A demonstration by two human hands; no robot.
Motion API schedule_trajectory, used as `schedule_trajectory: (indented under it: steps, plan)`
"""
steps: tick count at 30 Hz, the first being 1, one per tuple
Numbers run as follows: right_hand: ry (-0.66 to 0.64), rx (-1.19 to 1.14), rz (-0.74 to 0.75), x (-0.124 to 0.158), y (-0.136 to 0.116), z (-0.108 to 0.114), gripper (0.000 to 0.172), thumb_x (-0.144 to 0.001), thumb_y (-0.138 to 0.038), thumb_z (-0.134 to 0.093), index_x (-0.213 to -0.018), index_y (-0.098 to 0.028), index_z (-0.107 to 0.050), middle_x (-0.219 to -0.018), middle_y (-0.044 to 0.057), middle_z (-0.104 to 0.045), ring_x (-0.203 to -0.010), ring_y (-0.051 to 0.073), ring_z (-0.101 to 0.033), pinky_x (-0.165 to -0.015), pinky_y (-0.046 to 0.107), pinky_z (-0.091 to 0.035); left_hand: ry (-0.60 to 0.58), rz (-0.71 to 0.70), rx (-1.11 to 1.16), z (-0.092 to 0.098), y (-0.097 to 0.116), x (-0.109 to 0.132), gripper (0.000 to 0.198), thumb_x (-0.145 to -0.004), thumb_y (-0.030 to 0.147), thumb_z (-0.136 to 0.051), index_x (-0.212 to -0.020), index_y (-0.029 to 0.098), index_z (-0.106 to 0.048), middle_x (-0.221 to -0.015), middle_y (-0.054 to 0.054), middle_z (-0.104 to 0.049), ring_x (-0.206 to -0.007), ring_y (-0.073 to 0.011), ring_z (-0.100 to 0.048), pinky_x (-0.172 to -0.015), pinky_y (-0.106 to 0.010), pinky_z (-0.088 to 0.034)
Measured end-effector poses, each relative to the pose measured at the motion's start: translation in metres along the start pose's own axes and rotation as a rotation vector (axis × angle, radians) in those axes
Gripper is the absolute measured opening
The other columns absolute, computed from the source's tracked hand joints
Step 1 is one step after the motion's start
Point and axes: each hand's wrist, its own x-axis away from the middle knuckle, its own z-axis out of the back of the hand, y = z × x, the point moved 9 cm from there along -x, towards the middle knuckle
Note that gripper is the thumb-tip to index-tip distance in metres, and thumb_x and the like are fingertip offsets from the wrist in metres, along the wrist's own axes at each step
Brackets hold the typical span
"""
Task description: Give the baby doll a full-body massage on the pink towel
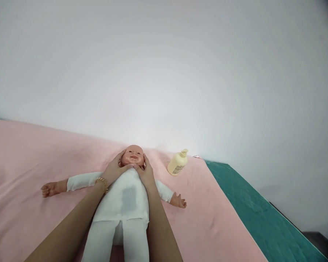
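Note:
A baby doll [109, 207] with a white cloth body lies on its back, its arms spread out to both sides. My left hand [116, 169] cups the side of the doll's head [133, 154] at the left, thumb under the chin. On the opposite side, my right hand [145, 171] holds the head in the same way, and the thumbs almost meet at the neck. Fingers of both hands are partly hidden behind the head. A gold bracelet [102, 185] circles my left wrist. On the doll's chest is a grey rectangular patch [129, 199].
A pale yellow pump bottle [177, 163] stands right of the doll's head, on a pink cloth [207, 218]. Green surface [248, 200] shows beyond the cloth's right edge. A white wall [164, 72] rises directly behind.

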Motion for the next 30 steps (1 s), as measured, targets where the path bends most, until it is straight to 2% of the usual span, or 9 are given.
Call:
schedule_trajectory:
  steps: [6,11,17,22,30]
  plan:
    - [0.028,0.028,0.01,0.003,-0.004,0.0,0.08,-0.074,-0.041,-0.072,-0.145,-0.02,-0.042,-0.14,0.011,-0.055,-0.123,0.025,-0.058,-0.104,0.039,-0.048,0.005,0.02,-0.17,0.003,0.012,0.004,0.086,-0.071,0.052,-0.07,-0.144,0.018,-0.041,-0.144,-0.014,-0.05,-0.128,-0.0302,-0.051,-0.107,-0.041,-0.042]
    - [0.023,0.002,0.009,0.002,-0.008,0.003,0.074,-0.077,-0.045,-0.069,-0.143,-0.02,-0.046,-0.145,0.009,-0.051,-0.129,0.026,-0.054,-0.108,0.04,-0.044,-0.023,0.016,-0.18,0.005,0.007,-0.001,0.089,-0.072,0.056,-0.065,-0.147,0.015,-0.038,-0.146,-0.013,-0.047,-0.132,-0.0303,-0.048,-0.111,-0.042,-0.038]
    - [-0.068,-0.067,-0.034,0.0,-0.007,0.002,0.082,-0.079,-0.056,-0.064,-0.146,-0.016,-0.041,-0.148,0.009,-0.046,-0.133,0.026,-0.049,-0.111,0.041,-0.041,-0.097,0.031,-0.205,0.01,0.003,-0.003,0.088,-0.077,0.061,-0.058,-0.15,0.016,-0.036,-0.148,-0.01,-0.046,-0.133,-0.0292,-0.047,-0.112,-0.04,-0.035]
    - [-0.099,-0.1,-0.028,0.002,-0.006,0.002,0.082,-0.081,-0.059,-0.061,-0.148,-0.018,-0.038,-0.149,0.009,-0.046,-0.136,0.025,-0.046,-0.114,0.042,-0.036,-0.079,-0.015,-0.263,0.013,0.007,-0.003,0.085,-0.081,0.067,-0.049,-0.148,0.015,-0.04,-0.15,-0.01,-0.043,-0.138,-0.0294,-0.04,-0.116,-0.039,-0.029]
    - [-0.077,-0.076,-0.055,0.004,-0.012,-0.001,0.09,-0.075,-0.053,-0.071,-0.149,-0.017,-0.035,-0.144,0.01,-0.051,-0.129,0.027,-0.054,-0.109,0.041,-0.044,-0.094,0.004,-0.093,0.003,0.005,0.0,0.096,-0.071,0.055,-0.07,-0.15,0.017,-0.032,-0.149,-0.014,-0.044,-0.133,-0.0297,-0.046,-0.109,-0.04,-0.04]
